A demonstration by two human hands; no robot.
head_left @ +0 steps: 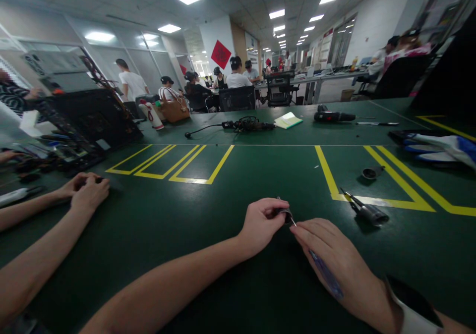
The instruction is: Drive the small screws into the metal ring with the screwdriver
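My left hand (263,223) pinches a small dark cup-shaped part (287,216) between thumb and fingers, its open end turned toward my right hand. In my right hand (334,259) is a screwdriver (326,274) with a clear bluish-purple handle; its thin metal shaft reaches the part's opening. How deep the tip sits is too small to tell. To the right, a dark grey hollow housing with a pointed stem (372,215) lies on its side across a yellow tape line. Behind it rests a similar small dark cup (372,173).
On the green table (223,294), yellow tape (327,173) marks out boxes. Farther back lie a cabled tool (245,124), a notepad (288,120), a cordless driver (334,116) and blue-white gloves (439,148). A co-worker's hands (87,190) are at the left, beside black equipment (92,118).
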